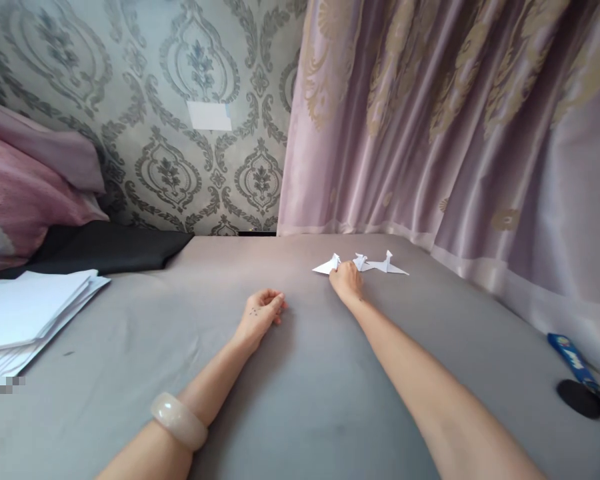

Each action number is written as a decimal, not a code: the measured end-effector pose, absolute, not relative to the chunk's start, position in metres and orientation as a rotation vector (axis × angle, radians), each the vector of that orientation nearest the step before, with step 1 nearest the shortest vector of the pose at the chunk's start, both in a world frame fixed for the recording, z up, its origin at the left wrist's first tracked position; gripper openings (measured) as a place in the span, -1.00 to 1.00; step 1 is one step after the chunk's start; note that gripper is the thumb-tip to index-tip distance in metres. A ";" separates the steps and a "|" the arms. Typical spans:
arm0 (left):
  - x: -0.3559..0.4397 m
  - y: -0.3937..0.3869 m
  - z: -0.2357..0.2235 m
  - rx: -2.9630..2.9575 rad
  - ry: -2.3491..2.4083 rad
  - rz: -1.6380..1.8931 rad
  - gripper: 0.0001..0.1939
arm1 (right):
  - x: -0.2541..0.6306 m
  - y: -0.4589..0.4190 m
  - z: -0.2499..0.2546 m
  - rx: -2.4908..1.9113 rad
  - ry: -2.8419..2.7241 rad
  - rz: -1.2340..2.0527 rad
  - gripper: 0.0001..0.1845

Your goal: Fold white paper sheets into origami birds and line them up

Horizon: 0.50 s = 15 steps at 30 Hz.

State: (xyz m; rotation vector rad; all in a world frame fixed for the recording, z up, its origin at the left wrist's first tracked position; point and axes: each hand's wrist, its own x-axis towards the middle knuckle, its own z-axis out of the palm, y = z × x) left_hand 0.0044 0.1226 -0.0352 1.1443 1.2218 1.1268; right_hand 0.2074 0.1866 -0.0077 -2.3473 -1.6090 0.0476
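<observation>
Three white folded-paper birds stand in a row toward the far side of the grey sheet: a left bird (326, 267), a middle bird (361, 260) and a right bird (389, 264). My right hand (347, 280) reaches out to the row, closed, with its fingers at the left bird's base; the hand hides part of that bird and of the middle one. Nearer to me, my left hand (261, 313) rests on the sheet, its fingers curled in toward the thumb, and no object shows in it. A pale bangle (179, 421) circles my left forearm.
At the left lies a stack of white paper (35, 310), beside a folded black cloth (115, 245) and pink bedding (35, 170). A patterned wall and pink curtains (380, 120) bound the far and right sides. A blue packet (571, 359) and a dark round object (580, 399) lie at right.
</observation>
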 end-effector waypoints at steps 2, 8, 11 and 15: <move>0.005 0.122 -0.035 1.157 1.211 1.113 -0.69 | 0.208 0.197 -0.013 -2.377 -1.564 0.075 -0.63; 0.005 0.123 -0.037 1.193 1.204 1.079 -0.72 | 0.207 0.212 -0.026 -2.379 -1.493 0.097 -0.63; 0.005 0.123 -0.037 1.210 1.202 1.068 -0.72 | 0.207 0.212 -0.028 -2.355 -1.486 0.094 -0.62; 0.003 0.121 -0.034 1.239 1.191 1.057 -0.73 | 0.213 0.201 -0.031 -2.282 -1.553 0.112 -0.63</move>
